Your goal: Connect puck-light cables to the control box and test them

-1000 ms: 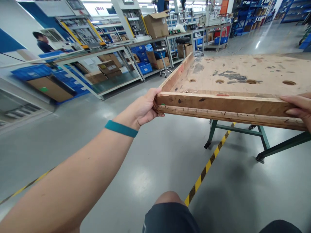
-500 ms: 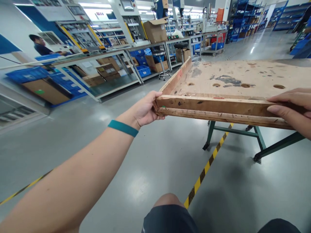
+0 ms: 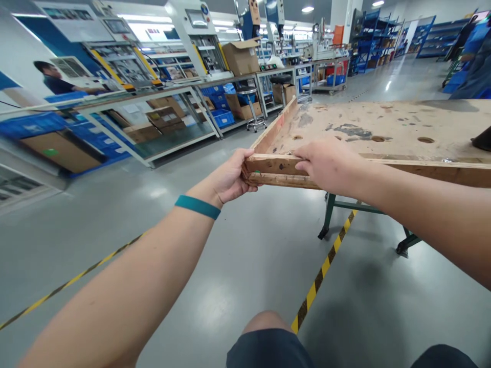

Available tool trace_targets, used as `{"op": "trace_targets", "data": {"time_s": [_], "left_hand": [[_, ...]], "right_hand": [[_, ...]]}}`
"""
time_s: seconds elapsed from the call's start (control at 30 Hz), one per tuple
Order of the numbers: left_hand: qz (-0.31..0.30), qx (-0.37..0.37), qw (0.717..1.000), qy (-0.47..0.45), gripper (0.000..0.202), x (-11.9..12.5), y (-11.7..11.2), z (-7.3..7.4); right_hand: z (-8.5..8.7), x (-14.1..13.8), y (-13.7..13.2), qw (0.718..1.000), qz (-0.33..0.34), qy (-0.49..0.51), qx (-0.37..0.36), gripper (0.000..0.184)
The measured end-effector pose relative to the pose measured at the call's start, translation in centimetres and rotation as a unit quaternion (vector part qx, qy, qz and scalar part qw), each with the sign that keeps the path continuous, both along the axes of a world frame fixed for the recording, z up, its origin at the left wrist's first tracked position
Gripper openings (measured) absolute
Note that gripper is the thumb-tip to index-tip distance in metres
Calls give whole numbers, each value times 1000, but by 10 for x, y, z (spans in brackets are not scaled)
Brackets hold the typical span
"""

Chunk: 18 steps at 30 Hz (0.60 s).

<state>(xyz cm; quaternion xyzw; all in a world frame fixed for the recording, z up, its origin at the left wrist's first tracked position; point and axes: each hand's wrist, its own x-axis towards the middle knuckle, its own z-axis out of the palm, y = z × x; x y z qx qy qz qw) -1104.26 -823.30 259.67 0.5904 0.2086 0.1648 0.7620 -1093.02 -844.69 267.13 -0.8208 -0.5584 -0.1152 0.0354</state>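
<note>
A worn wooden table (image 3: pixel 353 120) with raised edge strips, dark stains and several round holes stands on dark green legs. At its near left corner, my left hand (image 3: pixel 233 176) is wrapped round the wood, thumb on top and fingers underneath. A teal wristband (image 3: pixel 197 206) circles my left wrist. Further right along the same front edge, my right hand (image 3: pixel 330 163) is closed over the front strip, with the fingers on top and the thumb against the outer face. My right hand hides part of the strip and a hole behind it.
Yellow-and-black tape (image 3: pixel 326 268) runs along the grey floor beneath the table. A long workbench (image 3: pixel 153 87) with machines and boxes lies beyond, a round stool (image 3: pixel 256 125) before it. A person (image 3: pixel 57 76) works at far left. A dark object (image 3: pixel 482 139) rests on the tabletop at right.
My right hand has moved left along the front strip, closer to my left hand. My left hand stays on the corner. A dark object has come into view at the right.
</note>
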Motion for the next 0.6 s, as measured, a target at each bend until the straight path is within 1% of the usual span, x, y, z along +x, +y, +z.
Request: {"op": "trace_targets", "data": {"time_s": [0.03, 0.1, 0.17, 0.2, 0.33, 0.6], "left_hand": [[-4, 6, 1000, 1, 40, 0, 1, -1], [-10, 19, 1000, 5, 51, 1, 3, -3], [-10, 18, 1000, 8, 63, 1, 5, -5], [-8, 16, 1000, 8, 65, 1, 5, -5], [2, 4, 1000, 8, 64, 2, 5, -4], [-6, -14, 1000, -1, 64, 1, 9, -3]], "right_hand": [[-2, 3, 3, 1000, 1, 0, 4, 25], [-5, 9, 7, 1000, 11, -10, 17, 26], [-7, 12, 7, 1000, 15, -21, 17, 28], [-7, 12, 7, 999, 14, -25, 13, 30], [-8, 10, 4, 999, 11, -44, 9, 31], [-12, 11, 1, 996, 42, -82, 8, 35]]}}
